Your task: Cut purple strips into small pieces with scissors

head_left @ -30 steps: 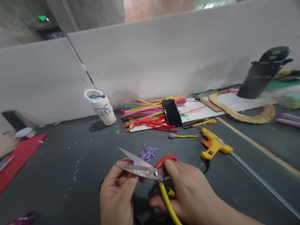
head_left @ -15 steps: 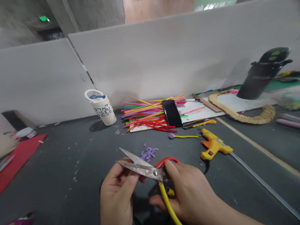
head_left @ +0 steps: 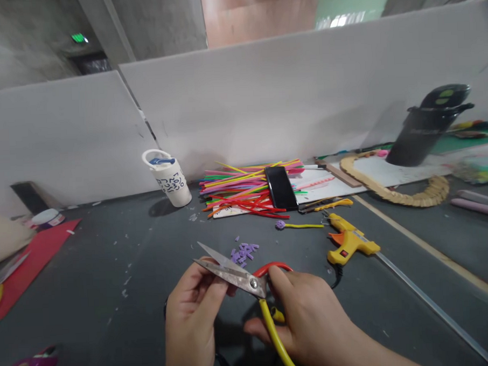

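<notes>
My right hand grips a pair of scissors by handles wrapped in red and yellow. The blades point left and stand apart. Just under their tips, my left hand is closed in a pinch, its thumb against the lower blade. Whatever sits between those fingers is hidden behind the metal. Beyond the blades lies a small heap of cut purple pieces. A yellow stem with a fuzzy purple ball on its end rests further back.
A yellow glue gun with a long glue stick lies to the right. Behind are colourful pipe cleaners, a black phone and a white cup. A black tumbler stands back right; red paper lies left.
The whole view has shifted slightly, with things now a little lower and further right. Both hands and the scissors look almost the same; the blades stay apart.
</notes>
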A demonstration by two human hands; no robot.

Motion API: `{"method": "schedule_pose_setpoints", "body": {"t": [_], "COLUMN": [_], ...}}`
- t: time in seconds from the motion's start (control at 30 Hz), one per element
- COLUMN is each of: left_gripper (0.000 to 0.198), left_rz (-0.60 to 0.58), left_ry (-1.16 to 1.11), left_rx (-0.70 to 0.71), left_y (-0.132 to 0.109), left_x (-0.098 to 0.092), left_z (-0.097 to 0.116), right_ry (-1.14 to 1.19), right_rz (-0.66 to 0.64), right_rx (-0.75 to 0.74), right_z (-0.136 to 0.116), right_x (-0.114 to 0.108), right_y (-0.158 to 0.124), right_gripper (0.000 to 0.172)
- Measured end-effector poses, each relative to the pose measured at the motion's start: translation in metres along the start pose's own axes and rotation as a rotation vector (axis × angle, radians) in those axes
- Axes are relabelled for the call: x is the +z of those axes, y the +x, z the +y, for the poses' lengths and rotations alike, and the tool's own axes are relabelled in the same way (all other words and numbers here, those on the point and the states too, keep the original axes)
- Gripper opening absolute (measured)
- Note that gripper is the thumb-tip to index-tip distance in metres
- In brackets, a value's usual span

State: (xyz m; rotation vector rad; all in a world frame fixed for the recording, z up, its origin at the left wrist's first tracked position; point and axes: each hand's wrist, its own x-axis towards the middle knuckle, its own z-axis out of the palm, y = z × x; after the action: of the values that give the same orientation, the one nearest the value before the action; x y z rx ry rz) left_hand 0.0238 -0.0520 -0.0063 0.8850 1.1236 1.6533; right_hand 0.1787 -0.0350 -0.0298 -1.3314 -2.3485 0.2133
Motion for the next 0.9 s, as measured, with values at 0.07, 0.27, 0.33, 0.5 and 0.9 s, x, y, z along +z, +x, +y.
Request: {"method": "schedule_pose_setpoints", "body": {"t": [0.07, 0.27, 0.33, 0.5, 0.9], "left_gripper": [0.004, 0.005, 0.005, 0.001, 0.007], "left_rz": [-0.01, -0.004, 0.004, -0.031, -0.074], "left_ry": [0.001, 0.037, 0.056, 0.056, -0.049], "left_rx": [0.003, -0.006, 0.007, 0.02, -0.045], "left_y": [0.0, -0.001, 0.0, 0.003, -0.001], "left_x": [-0.001, -0.001, -0.001, -0.003, 0.001], "left_z": [-0.001, 0.002, 0.003, 0.004, 0.007], "right_ry": [0.001, -0.014, -0.006, 0.11, 0.131], "right_rz": [-0.006, 0.016, -0.01, -0.121, -0.096], "right_rx": [-0.004, -0.015, -0.004, 0.056, 0.027], "right_z": [0.0, 0.001, 0.003, 0.004, 0.0], "right_x": [0.0, 0.0, -0.003, -0.014, -0.016], "right_y": [0.0, 0.001, 0.004, 0.009, 0.007], "right_gripper": [0.055, 0.051, 0.047, 0.043, 0.049]}}
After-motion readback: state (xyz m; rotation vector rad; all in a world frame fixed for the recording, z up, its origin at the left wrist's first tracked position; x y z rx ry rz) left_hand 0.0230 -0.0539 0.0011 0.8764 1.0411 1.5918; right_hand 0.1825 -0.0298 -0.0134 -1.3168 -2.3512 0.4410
